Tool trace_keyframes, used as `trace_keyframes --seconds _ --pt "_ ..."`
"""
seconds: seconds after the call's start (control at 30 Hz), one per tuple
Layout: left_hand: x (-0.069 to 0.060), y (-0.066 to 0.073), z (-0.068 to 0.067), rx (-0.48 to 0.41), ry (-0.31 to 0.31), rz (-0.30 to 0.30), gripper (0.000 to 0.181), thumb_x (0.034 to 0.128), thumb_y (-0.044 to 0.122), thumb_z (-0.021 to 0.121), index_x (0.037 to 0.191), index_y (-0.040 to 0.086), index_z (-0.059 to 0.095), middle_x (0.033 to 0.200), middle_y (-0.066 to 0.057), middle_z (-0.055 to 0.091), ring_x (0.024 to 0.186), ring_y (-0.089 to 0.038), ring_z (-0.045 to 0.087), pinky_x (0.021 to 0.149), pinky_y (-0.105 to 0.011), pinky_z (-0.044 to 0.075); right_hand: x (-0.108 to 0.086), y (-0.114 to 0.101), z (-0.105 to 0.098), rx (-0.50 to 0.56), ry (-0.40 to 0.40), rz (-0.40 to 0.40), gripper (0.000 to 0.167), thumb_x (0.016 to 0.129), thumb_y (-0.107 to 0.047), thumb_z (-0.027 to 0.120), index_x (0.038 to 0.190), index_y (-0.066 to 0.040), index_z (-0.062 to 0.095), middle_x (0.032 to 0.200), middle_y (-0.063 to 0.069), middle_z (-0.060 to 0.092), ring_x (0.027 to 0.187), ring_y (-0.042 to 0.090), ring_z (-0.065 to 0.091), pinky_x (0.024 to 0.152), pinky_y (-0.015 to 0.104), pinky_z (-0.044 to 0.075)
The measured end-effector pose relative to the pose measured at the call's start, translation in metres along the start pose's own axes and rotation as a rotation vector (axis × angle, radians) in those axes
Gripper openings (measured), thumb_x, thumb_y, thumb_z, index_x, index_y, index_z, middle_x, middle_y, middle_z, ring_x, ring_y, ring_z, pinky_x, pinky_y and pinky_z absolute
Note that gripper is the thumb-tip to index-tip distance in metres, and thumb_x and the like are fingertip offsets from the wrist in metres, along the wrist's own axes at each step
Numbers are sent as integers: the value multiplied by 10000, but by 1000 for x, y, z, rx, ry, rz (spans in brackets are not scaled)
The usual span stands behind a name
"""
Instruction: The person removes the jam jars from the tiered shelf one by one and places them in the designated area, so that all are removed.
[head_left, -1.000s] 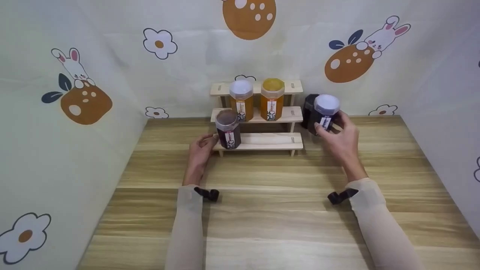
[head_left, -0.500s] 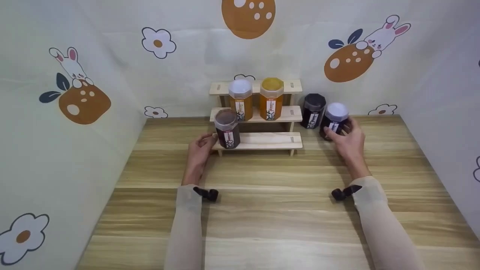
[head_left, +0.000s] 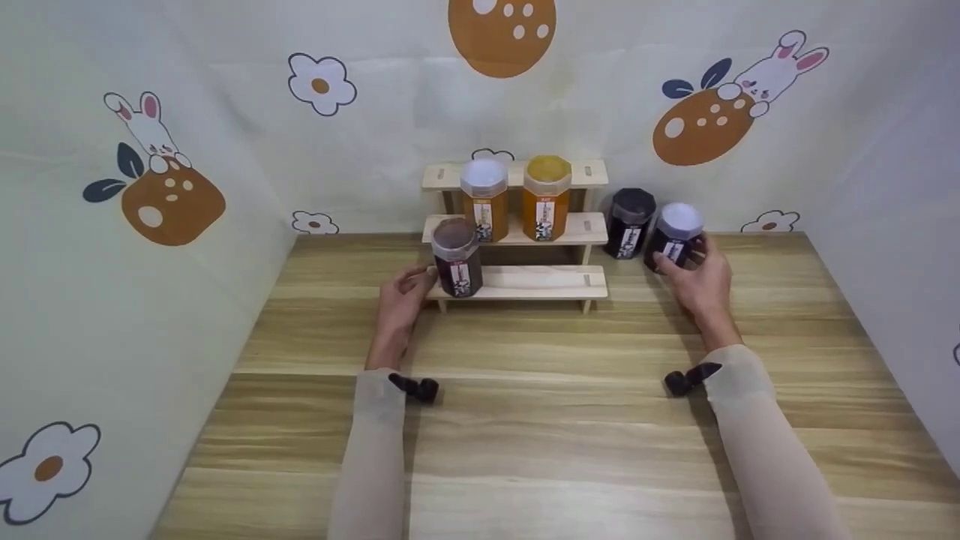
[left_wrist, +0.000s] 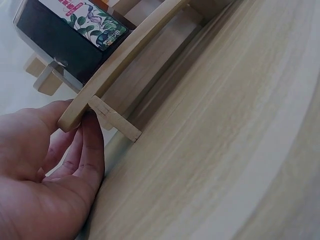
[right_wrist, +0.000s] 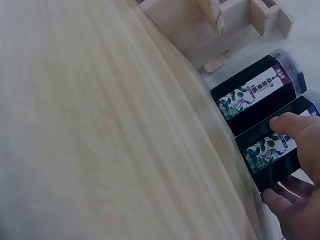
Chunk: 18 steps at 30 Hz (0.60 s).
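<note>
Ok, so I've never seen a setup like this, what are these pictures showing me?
No machine here, just a person's bare left hand and right hand. The wide picture is taken from the head, the close ones from the wrists. On the table stands a rack, with two amber jars on its middle shelf and a dark jar on its lowest shelf. The left hand pinches that shelf's end; the right hand grips a white-topped dark jar, next to a third dark jar.

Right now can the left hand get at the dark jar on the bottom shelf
Probably yes: the dark jar stands close beside the left hand, with nothing visible between them, though that hand pinches the end of the bottom shelf and would likely have to let go first.
</note>
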<state>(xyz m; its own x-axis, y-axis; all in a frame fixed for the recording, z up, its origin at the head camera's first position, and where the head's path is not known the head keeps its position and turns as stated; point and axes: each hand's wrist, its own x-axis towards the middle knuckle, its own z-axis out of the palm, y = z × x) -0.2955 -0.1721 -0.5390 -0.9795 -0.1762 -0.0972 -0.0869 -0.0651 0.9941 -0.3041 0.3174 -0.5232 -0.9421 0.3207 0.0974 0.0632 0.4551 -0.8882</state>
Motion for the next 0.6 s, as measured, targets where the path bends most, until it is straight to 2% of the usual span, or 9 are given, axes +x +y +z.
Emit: trace_keyframes --seconds 0.1,0.3,0.43,0.6 --pt "0 0 -1 3 5 8 437 1002 278 814 1351 41 700 1293 -197 750 1070 -170 726 852 -256 599 8 -2 2 -24 -11 -14 958 950 -278 859 1681 -28 294 1649 293 459 1512 435 499 1273 531 405" --pt "0 -2 -2 24 2 17 409 1019 276 789 1342 41 704 1295 -185 751 1109 -174 712 858 -247 579 22 -3 2 -79 -46 -72 927 972 -195 826 1673 25 260 1627 347 454 1522 473 471 1294 545 364" --pt "0 -3 -2 34 -13 13 433 1023 307 783 1357 45 699 1306 -164 750 1165 -185 703 895 -238 566 26 -2 0 -122 -85 -119 883 993 -135 787 1656 68 241 1619 369 446 1521 504 455 1309 572 324" --pt "1 -1 -2 37 -16 15 465 1013 330 794 1356 31 698 1319 -183 749 1182 -207 709 932 -245 570 27 -1 -2 -126 -122 -124 861 1001 -92 762 1654 77 228 1633 369 425 1539 504 429 1323 581 291"
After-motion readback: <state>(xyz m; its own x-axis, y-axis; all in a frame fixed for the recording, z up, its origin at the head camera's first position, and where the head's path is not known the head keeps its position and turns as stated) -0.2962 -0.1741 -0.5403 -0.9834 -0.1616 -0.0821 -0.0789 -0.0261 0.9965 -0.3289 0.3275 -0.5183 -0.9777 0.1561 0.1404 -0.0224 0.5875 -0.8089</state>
